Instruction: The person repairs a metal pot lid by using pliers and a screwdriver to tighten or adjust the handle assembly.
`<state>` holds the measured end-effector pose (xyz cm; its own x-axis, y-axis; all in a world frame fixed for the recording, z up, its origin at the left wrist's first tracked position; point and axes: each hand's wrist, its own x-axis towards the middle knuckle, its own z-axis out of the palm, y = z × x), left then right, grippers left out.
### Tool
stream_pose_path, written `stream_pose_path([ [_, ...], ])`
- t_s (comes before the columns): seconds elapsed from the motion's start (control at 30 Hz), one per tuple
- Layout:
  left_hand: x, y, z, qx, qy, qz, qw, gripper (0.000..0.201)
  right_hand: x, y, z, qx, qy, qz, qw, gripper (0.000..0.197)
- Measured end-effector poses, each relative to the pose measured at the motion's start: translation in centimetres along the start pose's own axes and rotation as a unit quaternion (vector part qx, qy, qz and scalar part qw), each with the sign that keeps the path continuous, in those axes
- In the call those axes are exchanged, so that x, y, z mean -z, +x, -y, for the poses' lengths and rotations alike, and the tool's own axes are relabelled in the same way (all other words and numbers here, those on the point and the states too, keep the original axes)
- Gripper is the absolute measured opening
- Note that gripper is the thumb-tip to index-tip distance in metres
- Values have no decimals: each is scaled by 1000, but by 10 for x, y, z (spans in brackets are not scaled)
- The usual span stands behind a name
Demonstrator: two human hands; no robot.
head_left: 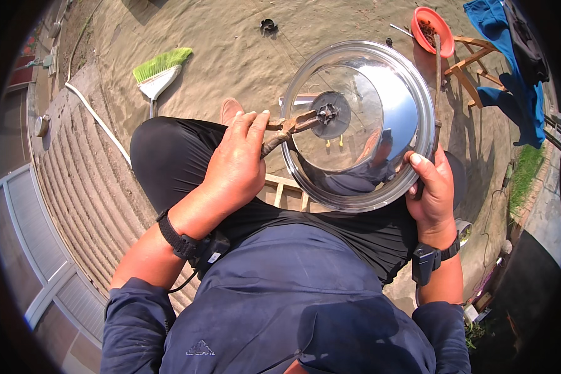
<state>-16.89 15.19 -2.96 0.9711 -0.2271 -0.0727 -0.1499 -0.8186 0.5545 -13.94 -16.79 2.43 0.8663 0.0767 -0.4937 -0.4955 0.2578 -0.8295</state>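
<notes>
A round, shiny pot lid (396,106) with a see-through middle is tilted above my lap. Its rim rests in my right hand (431,187), thumb on the near right edge and fingers behind. My left hand (240,156) is closed around the handles of rusty pliers (302,122). Their jaws reach the dark metal fitting (328,113) at the lid's centre; whether they bite on it I cannot tell. A slender brown rod (437,81) runs along the lid's right edge down to my right hand; its lower end is hidden.
An orange bowl (416,25) with brown bits stands at the far right, near a wooden folding stool (470,68) draped with blue cloth (523,106). A green-bristled broom (162,71) lies far left. Beneath the lid, a wooden frame (287,190) shows between my legs.
</notes>
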Motion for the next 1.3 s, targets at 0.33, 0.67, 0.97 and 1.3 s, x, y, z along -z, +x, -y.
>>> stream_pose_path([
  [0.33, -11, -5, 3, -10, 29, 51, 998, 76, -16, -12, -5, 39, -14, 1, 999, 46],
  [0.67, -15, -4, -3, -25, 109, 73, 991, 78, -15, -24, -10, 15, -76, 3, 997, 46],
  [0.97, -10, -2, -3, -38, 136, 76, 987, 73, -7, -23, -12, 19, -94, 2, 995, 43],
  [1.3, -6, -6, 5, -27, 33, 17, 999, 68, -5, -19, -9, 32, -50, -9, 998, 40],
])
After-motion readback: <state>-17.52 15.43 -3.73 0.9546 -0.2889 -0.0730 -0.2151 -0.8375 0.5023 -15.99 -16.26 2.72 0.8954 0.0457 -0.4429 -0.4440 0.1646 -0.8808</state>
